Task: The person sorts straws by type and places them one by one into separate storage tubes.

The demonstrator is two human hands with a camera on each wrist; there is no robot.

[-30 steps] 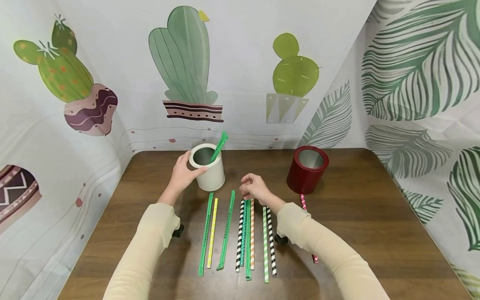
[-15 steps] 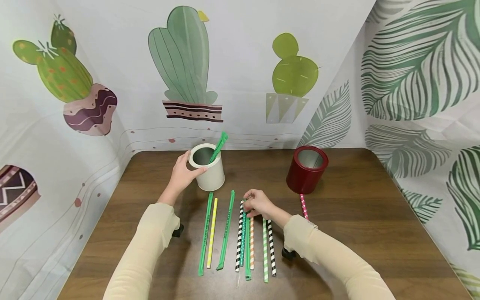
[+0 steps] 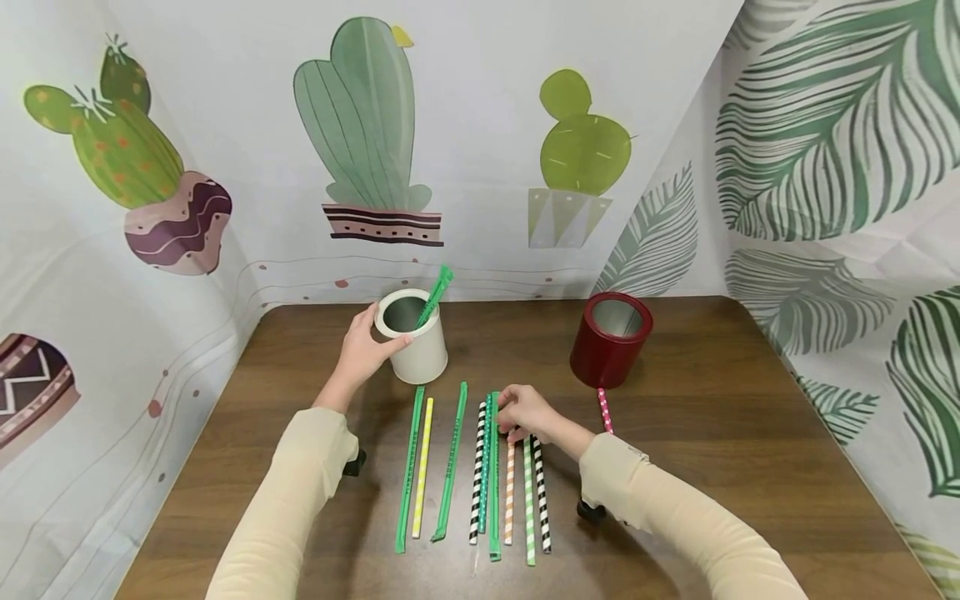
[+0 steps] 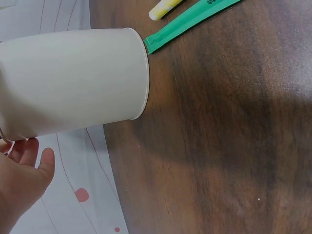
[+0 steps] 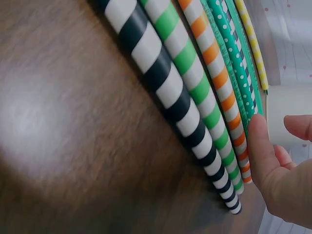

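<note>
My left hand holds a white can by its rim, thumb in front, fingers at the far side. A green-wrapped straw leans inside the can. Over the upper ends of the middle straws is my right hand, its fingertips touching down between a green-wrapped straw and an orange-striped straw. In the right wrist view, one finger lies against the orange-striped straw, thumb and finger apart. A teal dotted straw and a black-striped straw lie just left.
At the back right stands a red can, with a pink dotted straw in front. Green-striped and black-striped straws lie right of the hand. A yellow straw and green-wrapped straws lie left. A fabric backdrop borders the table.
My right hand has lowered onto the straws and shifted right. The orange-striped straw has slid slightly right, away from the green-wrapped one. The left hand stays on the white can.
</note>
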